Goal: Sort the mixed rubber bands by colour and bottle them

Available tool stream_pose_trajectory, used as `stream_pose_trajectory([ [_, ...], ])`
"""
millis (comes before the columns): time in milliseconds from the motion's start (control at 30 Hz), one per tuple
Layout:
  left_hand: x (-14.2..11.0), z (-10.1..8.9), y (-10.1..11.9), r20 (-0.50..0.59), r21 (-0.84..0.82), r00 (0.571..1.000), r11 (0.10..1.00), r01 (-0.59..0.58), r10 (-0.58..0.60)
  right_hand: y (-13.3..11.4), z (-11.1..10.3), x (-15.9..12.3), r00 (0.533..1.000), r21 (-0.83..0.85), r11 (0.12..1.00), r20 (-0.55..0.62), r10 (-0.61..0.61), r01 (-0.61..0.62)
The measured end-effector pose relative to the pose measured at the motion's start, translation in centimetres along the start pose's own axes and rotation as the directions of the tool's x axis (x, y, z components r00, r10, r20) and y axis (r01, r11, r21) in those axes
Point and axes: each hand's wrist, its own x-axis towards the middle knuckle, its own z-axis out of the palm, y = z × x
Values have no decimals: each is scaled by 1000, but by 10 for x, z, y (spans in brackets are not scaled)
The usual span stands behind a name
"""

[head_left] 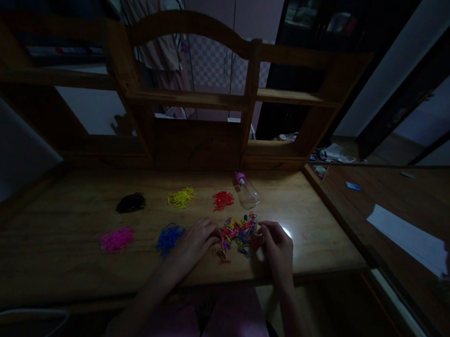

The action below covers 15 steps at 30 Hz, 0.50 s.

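A mixed pile of small, thin coloured loops [238,233] lies on the wooden desk between my hands. My left hand [198,239] rests at the pile's left edge, its fingers curled down and their tips partly hidden. At the right edge, my right hand [278,249] has thumb and index finger brought close together at the loops; what is between them is too small to make out. Sorted heaps lie around: a blue heap [169,239] beside my left hand, a red heap [222,200], a yellow heap [180,197], a black heap [131,202] and a pink heap [116,239].
A clear bulb-shaped bottle [248,193] with a pink cap lies behind the mixed pile. A wooden shelf frame [188,99] rises along the desk's back edge. To the right, a lower brown surface holds a white sheet [408,240] and a small blue card [352,186].
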Motion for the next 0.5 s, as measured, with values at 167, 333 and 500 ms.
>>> stream_pose_trajectory([
  [167,4,5,2,-26,37,999,999,-34,35,2,-1,0,1000,-11,1000,14,3,-3],
  [333,6,9,0,12,153,997,985,-78,77,2,-1,1,1000,-7,1000,11,-12,12],
  [500,0,1,7,-7,212,996,974,-80,83,1,-1,1,1000,-10,1000,2,-7,7],
])
